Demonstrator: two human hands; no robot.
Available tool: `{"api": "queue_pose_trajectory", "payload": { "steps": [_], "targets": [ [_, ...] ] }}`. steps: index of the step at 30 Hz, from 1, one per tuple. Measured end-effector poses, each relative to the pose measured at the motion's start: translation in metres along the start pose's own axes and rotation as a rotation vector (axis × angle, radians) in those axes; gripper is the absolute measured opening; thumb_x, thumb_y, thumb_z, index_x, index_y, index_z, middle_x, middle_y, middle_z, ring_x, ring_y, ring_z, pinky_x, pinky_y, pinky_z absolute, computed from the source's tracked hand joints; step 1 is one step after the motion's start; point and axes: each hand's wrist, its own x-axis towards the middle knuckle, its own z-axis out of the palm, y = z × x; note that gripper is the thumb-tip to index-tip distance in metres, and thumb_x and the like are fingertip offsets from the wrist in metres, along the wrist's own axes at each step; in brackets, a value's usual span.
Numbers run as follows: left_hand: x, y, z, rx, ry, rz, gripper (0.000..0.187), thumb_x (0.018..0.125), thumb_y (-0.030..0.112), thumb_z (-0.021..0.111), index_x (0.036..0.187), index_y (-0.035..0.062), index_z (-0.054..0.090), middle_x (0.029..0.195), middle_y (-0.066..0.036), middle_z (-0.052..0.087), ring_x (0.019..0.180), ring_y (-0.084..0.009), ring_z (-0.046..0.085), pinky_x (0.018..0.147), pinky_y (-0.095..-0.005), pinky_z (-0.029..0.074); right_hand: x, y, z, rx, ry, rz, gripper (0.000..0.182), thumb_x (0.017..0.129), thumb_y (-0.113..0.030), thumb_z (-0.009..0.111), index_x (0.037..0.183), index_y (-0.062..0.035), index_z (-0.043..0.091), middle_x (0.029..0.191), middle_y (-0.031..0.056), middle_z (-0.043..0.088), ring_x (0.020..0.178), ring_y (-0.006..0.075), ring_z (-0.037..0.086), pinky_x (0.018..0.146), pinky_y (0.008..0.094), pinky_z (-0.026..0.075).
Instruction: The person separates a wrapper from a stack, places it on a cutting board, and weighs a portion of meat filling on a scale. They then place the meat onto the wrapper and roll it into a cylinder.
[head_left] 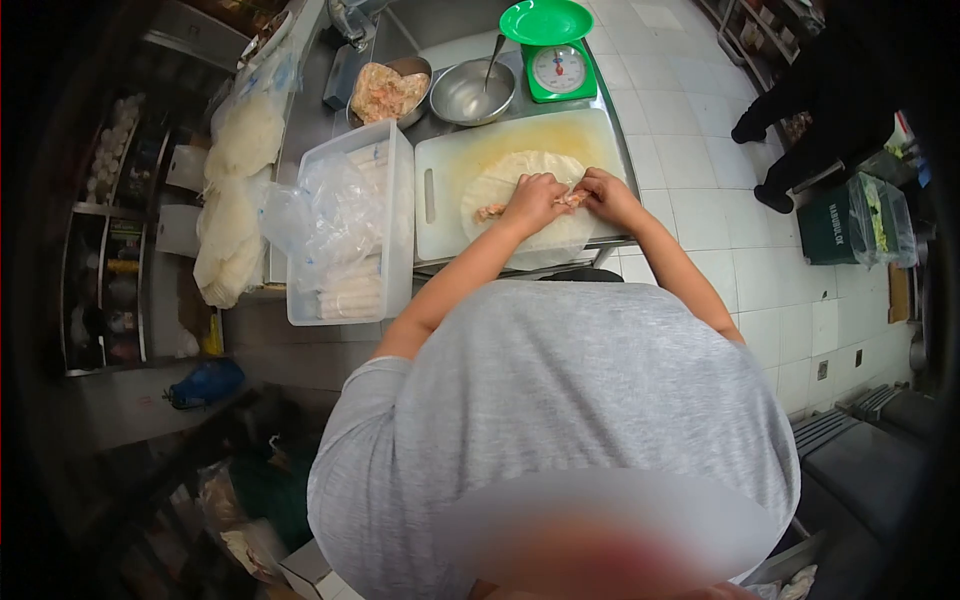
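Currently, head view: both bare hands are over a round, pale, thin sheet (540, 240) lying on a white rectangular cutting board with a yellow-stained middle (436, 150), its near edge overhanging the board. Left hand (536, 203) lies palm down, fingers bent, beside a strip of pinkish-orange mixture (573, 200); whether its grip is closed cannot be told. Right hand (608, 197) has a narrow grip, fingertips pinched on the strip's right end. Another lump of the same mixture (490, 212) sits on the sheet, left of the left hand. Board rests on a metal worktop (430, 127). Left of it, a translucent white plastic tub (402, 200) holds pale rolls (350, 290), partly under a crumpled clear plastic bag (335, 215). Beyond: a metal bowl (418, 68) heaped with pinkish-orange mixture, a shallow metal bowl (460, 105) with a metal spoon (493, 62) leaning in it, and a green dial scale (560, 72). Further left, overlapping pale sheets (235, 220). Right, a person in dark clothing (815, 100) stands on light floor tiles (700, 170), near a dark green bin (828, 225) with leafy greens (880, 220) in clear plastic.
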Motion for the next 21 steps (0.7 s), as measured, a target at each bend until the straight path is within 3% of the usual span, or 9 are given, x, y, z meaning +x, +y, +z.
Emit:
{"api": "queue_pose_trajectory", "payload": {
  "steps": [5, 9, 10, 11, 13, 14, 17, 19, 21],
  "targets": [
    [0.001, -0.008, -0.005, 0.019, -0.109, -0.018, 0.043, 0.070, 0.035, 0.076, 0.103, 0.0082, 0.066, 0.090, -0.008, 0.059, 0.095, -0.0225, 0.056, 0.086, -0.0355, 0.039, -0.004, -0.002, -0.001, 0.055, -0.016, 0.064, 0.040, 0.074, -0.002, 0.068, 0.113, -0.0050, 0.060, 0.094, 0.0119, 0.056, 0.081, 0.0279, 0.057, 0.075, 0.0346, 0.048],
    [0.032, -0.006, -0.075, -0.352, 0.286, -0.165, 0.048, 0.072, 0.029, 0.079, 0.107, 0.0026, 0.062, 0.098, -0.012, 0.062, 0.092, -0.0217, 0.059, 0.085, -0.0358, 0.047, -0.006, -0.012, -0.015, 0.166, 0.004, 0.214, 0.053, 0.076, -0.004, 0.068, 0.126, -0.0069, 0.053, 0.093, 0.0118, 0.058, 0.079, 0.0244, 0.057, 0.074, 0.0345, 0.048],
    [0.051, -0.006, -0.117, -0.693, 0.389, -0.161, 0.053, 0.071, 0.027, 0.080, 0.113, 0.0034, 0.058, 0.098, -0.008, 0.061, 0.091, -0.0196, 0.059, 0.084, -0.0353, 0.046, -0.009, -0.011, -0.016, 0.183, -0.005, 0.264, 0.056, 0.076, -0.004, 0.068, 0.129, -0.0074, 0.051, 0.094, 0.0115, 0.058, 0.079, 0.0233, 0.057, 0.074, 0.0339, 0.048],
    [0.060, 0.041, -0.201, -0.384, 0.533, -0.065, 0.054, 0.071, 0.021, 0.080, 0.117, 0.0028, 0.056, 0.103, -0.008, 0.061, 0.092, -0.0177, 0.059, 0.085, -0.0359, 0.047, -0.008, -0.012, -0.021, 0.134, 0.081, 0.236, 0.054, 0.077, -0.005, 0.068, 0.129, -0.0086, 0.052, 0.093, 0.0093, 0.057, 0.077, 0.0202, 0.055, 0.072, 0.0320, 0.048],
    [0.054, 0.089, -0.315, -0.290, 0.810, 0.271, 0.054, 0.071, 0.021, 0.079, 0.116, 0.0029, 0.056, 0.103, -0.008, 0.061, 0.093, -0.0179, 0.059, 0.085, -0.0361, 0.047, 0.004, -0.024, -0.049, 0.033, 0.252, 0.167, 0.050, 0.080, -0.006, 0.068, 0.128, -0.0109, 0.053, 0.093, 0.0047, 0.056, 0.073, 0.0141, 0.051, 0.068, 0.0281, 0.046],
    [0.039, 0.119, -0.365, -0.218, 0.909, 0.474, 0.054, 0.072, 0.021, 0.079, 0.116, 0.0030, 0.056, 0.103, -0.008, 0.060, 0.093, -0.0180, 0.059, 0.085, -0.0362, 0.047, 0.017, -0.060, -0.091, 0.043, 0.337, 0.309, 0.042, 0.078, -0.010, 0.071, 0.118, -0.0062, 0.057, 0.104, 0.0084, 0.060, 0.079, 0.0194, 0.054, 0.071, 0.0303, 0.047],
    [-0.019, 0.212, -0.447, 0.050, 1.013, 1.014, 0.053, 0.072, 0.022, 0.078, 0.116, 0.0031, 0.056, 0.103, -0.009, 0.060, 0.093, -0.0182, 0.058, 0.086, -0.0366, 0.046, 0.032, -0.194, -0.220, -0.243, 0.857, -0.122, 0.030, 0.083, -0.013, 0.067, 0.112, -0.0086, 0.060, 0.102, 0.0054, 0.065, 0.076, 0.0165, 0.056, 0.069, 0.0278, 0.047],
    [-0.042, 0.256, -0.457, 0.171, 0.984, 1.178, 0.052, 0.072, 0.022, 0.078, 0.116, 0.0032, 0.056, 0.104, -0.009, 0.060, 0.094, -0.0184, 0.058, 0.086, -0.0368, 0.046, 0.032, -0.251, -0.257, -0.452, 0.837, -0.455, 0.030, 0.083, -0.013, 0.067, 0.112, -0.0083, 0.060, 0.103, 0.0056, 0.065, 0.077, 0.0166, 0.056, 0.070, 0.0278, 0.047],
    [-0.052, 0.282, -0.451, 0.238, 0.941, 1.232, 0.052, 0.073, 0.022, 0.077, 0.116, 0.0032, 0.056, 0.104, -0.009, 0.060, 0.094, -0.0185, 0.058, 0.086, -0.0370, 0.046, 0.045, -0.283, -0.257, -0.628, 0.586, -0.678, 0.030, 0.083, -0.013, 0.067, 0.112, -0.0081, 0.060, 0.103, 0.0057, 0.065, 0.077, 0.0166, 0.056, 0.070, 0.0278, 0.047]
  ]
}}
